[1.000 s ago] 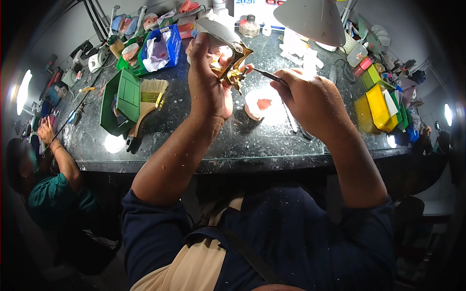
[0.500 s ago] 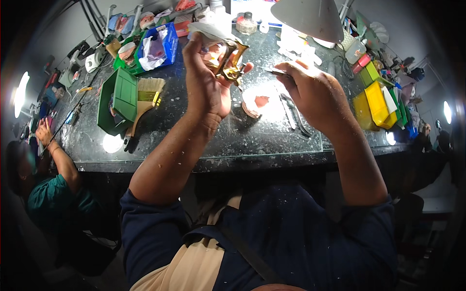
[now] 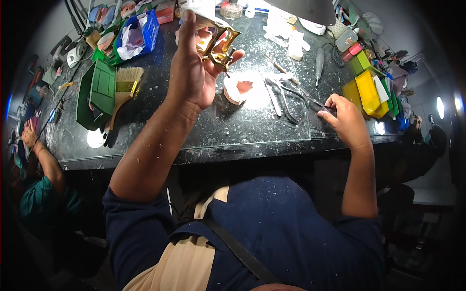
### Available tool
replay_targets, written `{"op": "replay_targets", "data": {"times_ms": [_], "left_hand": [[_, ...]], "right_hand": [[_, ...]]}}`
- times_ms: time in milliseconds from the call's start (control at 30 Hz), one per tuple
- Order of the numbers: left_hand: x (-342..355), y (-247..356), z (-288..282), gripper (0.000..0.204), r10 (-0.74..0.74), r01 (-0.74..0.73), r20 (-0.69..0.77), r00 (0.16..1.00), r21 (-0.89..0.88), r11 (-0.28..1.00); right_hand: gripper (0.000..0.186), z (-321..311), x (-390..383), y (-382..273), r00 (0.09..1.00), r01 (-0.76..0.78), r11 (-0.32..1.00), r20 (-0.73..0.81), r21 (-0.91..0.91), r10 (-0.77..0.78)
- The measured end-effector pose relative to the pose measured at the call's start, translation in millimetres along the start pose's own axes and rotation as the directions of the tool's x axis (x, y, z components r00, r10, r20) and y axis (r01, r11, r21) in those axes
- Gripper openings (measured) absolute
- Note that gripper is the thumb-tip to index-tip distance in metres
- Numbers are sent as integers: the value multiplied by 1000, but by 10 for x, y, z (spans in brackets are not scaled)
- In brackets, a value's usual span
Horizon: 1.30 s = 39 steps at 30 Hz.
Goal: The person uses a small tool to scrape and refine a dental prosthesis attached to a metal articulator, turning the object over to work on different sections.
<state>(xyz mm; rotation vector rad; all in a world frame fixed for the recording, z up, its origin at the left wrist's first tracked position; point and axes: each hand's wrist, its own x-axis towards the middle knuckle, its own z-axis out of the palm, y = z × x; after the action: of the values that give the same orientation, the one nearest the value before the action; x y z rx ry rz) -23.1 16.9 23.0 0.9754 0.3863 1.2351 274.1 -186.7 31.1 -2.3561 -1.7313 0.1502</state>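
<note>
Raised over the bench, my left hand (image 3: 189, 77) grips a brass dental articulator (image 3: 218, 48) with pale and pink casts mounted in it. My right hand (image 3: 344, 119) is closed on a dark-handled tool (image 3: 318, 104) at the bench's front right, its tip end among several metal tools. A pink-and-white cast (image 3: 233, 94) sits under the lamp's glare below the articulator. Beside it lie a slim pale tool (image 3: 272, 97) and curved pliers (image 3: 289, 109). A grey handpiece (image 3: 319, 65) lies farther right.
A wide brush (image 3: 124, 92), green bin (image 3: 87, 92) and blue tray (image 3: 150, 34) are at left; yellow bins (image 3: 369, 92) at right. A grey lamp (image 3: 301, 9) overhangs the bench (image 3: 204, 150). Co-workers (image 3: 48, 194) (image 3: 429, 140) sit at both sides.
My right hand has moved away from the articulator, down and right to the tools on the bench. My left hand and articulator sit higher and further left in view, as does the bench.
</note>
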Motion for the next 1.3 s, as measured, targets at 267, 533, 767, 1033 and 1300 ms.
{"op": "replay_targets", "data": {"times_ms": [267,533,767,1033,1300], "left_hand": [[46,-65,-9,73,-82,82,2,997,16,997],[33,-33,-19,62,-149,137,-64,987,-172,976],[63,-69,-51,57,-153,139,-63,986,-184,973],[47,-92,-71,50,-127,123,-18,992,-149,981],[7,-85,-31,51,-113,109,-17,993,-166,980]], "right_hand": [[47,114,132,-336,969,115,993,-213,-41,-121],[50,393,232,-522,904,387,918,-164,-80,-396],[35,363,333,-330,986,160,802,-55,575,-158],[40,379,320,-256,971,-236,-198,223,951,-85],[27,390,242,-594,962,-270,-254,270,929,-34]]}}
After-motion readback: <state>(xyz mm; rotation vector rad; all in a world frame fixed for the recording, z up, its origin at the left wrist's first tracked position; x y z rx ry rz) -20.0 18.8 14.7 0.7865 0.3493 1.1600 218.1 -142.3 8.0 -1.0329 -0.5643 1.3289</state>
